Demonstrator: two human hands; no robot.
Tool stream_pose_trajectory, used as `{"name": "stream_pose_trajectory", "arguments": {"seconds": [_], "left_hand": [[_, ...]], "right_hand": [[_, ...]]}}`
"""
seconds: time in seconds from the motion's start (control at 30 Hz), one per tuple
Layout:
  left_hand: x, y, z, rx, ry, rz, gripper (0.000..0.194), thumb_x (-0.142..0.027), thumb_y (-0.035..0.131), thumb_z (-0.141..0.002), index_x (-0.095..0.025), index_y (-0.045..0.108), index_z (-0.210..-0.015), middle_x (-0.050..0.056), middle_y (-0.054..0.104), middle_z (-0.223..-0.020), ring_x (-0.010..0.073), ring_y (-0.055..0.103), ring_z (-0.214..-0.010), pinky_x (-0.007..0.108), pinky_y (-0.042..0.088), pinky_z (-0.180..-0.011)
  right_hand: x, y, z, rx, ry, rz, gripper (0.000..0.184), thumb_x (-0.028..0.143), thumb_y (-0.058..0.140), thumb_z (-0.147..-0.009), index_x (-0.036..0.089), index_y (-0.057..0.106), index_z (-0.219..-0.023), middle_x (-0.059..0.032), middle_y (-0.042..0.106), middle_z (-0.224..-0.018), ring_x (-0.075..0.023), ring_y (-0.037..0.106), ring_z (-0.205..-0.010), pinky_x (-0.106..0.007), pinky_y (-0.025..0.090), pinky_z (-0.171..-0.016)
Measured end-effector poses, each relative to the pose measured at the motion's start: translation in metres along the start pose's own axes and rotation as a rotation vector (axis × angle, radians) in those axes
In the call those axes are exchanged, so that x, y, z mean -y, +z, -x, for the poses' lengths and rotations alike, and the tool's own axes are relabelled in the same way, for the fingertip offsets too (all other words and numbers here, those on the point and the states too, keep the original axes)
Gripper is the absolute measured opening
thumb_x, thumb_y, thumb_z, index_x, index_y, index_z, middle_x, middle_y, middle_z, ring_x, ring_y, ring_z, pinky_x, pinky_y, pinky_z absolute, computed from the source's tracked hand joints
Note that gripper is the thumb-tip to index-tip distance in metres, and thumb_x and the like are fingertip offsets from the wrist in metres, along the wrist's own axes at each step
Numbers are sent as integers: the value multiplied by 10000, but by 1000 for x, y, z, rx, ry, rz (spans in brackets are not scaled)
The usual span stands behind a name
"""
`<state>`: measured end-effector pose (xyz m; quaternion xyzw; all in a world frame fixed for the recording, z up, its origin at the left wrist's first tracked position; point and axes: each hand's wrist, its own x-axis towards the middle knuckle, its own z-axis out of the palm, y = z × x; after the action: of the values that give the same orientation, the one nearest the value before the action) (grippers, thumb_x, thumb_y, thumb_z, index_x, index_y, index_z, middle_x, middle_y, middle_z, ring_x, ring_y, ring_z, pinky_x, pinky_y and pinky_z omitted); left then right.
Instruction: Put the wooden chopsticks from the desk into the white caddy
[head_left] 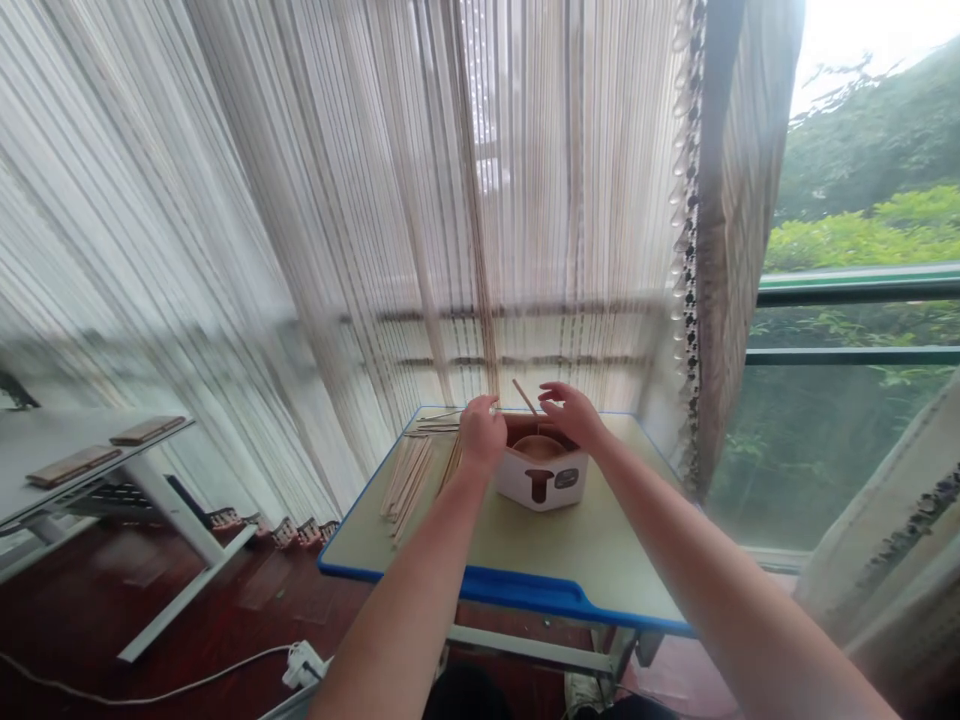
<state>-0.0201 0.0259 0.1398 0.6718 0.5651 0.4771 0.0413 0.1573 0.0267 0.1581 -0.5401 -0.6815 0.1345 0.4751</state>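
Some wooden sticks (pixel 409 485) hidden behind the left hand (pixel 480 432), cardboard box (pixel 540 478) contents too dim to tell

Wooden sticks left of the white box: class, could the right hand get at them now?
Probably yes, going over: the white box and left hand lie between the right hand and the wooden sticks, but the space above the box looks free.

Sheer striped curtains (pixel 300 200) are hung across the room, and daylight is let in through a window (pixel 862 290) at the right, where green trees (pixel 862 170) are seen. A white table (pixel 60 435) is placed on the dark red floor (pixel 187 600) at the left.
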Motion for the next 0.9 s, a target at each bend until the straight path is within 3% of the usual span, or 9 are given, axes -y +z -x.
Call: {"name": "stream_pose_trajectory", "arguments": {"seconds": [0.17, 0.23, 0.3, 0.37, 0.47, 0.6, 0.7, 0.8, 0.9], "left_hand": [[26, -18, 22, -117, -56, 3, 363, -173, 468, -780, -136, 580, -1123, 104, 600, -1152, 203, 518, -1113, 333, 367, -1005], [43, -26, 38, -150, -79, 18, 344, -196, 471, -789, -139, 578, -1110, 105, 608, -1131, 199, 529, -1097, 325, 378, -994], [64, -34, 57, -215, -126, 11, 312, -226, 458, -809, -151, 579, -1087, 101, 616, -1105, 197, 536, -1087, 326, 387, -986], [86, -41, 78, -240, -174, 2, 300, -239, 443, -825, -169, 571, -1088, 91, 615, -1113, 189, 541, -1086, 322, 397, -978], [113, -46, 106, -118, -291, -9, 279, -231, 439, -835, -185, 579, -1072, 79, 634, -1076, 173, 598, -973, 306, 457, -893], [125, -44, 127, 16, -301, -106, 265, -227, 468, -830, -180, 603, -1053, 82, 631, -1083, 182, 580, -1018, 312, 439, -917], [120, -43, 129, 103, -279, -161, 237, -242, 508, -816, -175, 623, -1012, 76, 643, -1053, 194, 562, -1046, 320, 408, -950], [114, -46, 127, 147, -287, -191, 209, -233, 541, -795, -178, 638, -971, 82, 648, -1037, 201, 562, -1035, 322, 403, -942], [113, -47, 128, 151, -280, -198, 190, -217, 541, -792, -180, 645, -946, 83, 649, -1023, 198, 567, -1021, 319, 403, -932]], "right_hand": [[34, 10, 33, -201, -109, -81, 364, 279, 489, -792, 221, 524, -1150, -65, 645, -1046, -198, 578, -960, -385, 464, -837], [44, 28, 62, -394, -170, -33, 405, 288, 478, -807, 196, 473, -1202, -120, 578, -1159, -226, 549, -1023, -417, 450, -873], [46, 55, 95, -449, -292, 25, 409, 267, 480, -808, 174, 466, -1206, -157, 513, -1222, -253, 470, -1154, -434, 397, -957], [39, 86, 123, -296, -357, 52, 393, 230, 460, -818, 179, 477, -1207, -153, 500, -1237, -246, 442, -1192, -419, 376, -989], [23, 125, 146, 59, -293, 160, 375, 235, 451, -829, 192, 535, -1192, -141, 518, -1241, -251, 469, -1161, -415, 388, -972], [12, 145, 145, 389, -301, 258, 365, 276, 467, -846, 241, 582, -1190, -81, 534, -1277, -239, 474, -1158, -386, 355, -991], [9, 144, 141, 407, -303, 242, 311, 278, 430, -869, 221, 655, -1076, -70, 605, -1178, -209, 515, -1093, -333, 374, -961], [6, 141, 141, 327, -231, 245, 286, 284, 437, -860, 186, 702, -902, -88, 632, -1093, -201, 529, -1050, -298, 385, -937], [3, 142, 142, 250, -191, 345, 269, 295, 503, -808, 163, 688, -952, -108, 624, -1077, -237, 516, -1038, -329, 375, -936]]}}
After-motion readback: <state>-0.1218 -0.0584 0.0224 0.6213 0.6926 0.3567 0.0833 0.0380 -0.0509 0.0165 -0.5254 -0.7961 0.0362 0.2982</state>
